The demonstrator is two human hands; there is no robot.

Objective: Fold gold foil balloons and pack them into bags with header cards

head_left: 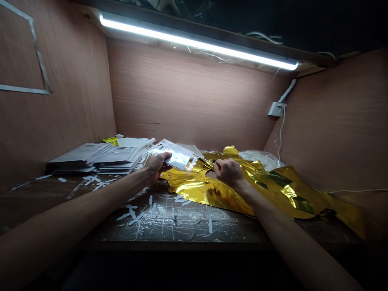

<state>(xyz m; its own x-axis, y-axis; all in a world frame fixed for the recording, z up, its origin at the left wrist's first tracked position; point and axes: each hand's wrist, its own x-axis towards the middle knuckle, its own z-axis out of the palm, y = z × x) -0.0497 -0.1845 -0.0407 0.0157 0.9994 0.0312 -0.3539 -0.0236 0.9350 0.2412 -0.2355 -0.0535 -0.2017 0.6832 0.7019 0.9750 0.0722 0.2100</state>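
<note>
My left hand (157, 163) grips a flat printed packet (176, 155) with a clear plastic edge, thumb on top, in the middle of the bench. To the right, my right hand (228, 171) is closed, knuckles up, above shiny gold foil (203, 188) cut in curved outlines. A thin pale strip (206, 161) runs from the right fingers toward the packet; what exactly they pinch is hidden. The foil lies flat and partly folded under and around the right hand, reaching to the right side of the bench.
Stacks of white printed packets (81, 157) stand at the left. Scraps of white paper (130, 213) lie on the taped bench top (182, 226). Clear plastic (260, 158) rests behind the foil. A white cable (281, 133) hangs at the right; a tube light (197, 40) spans above.
</note>
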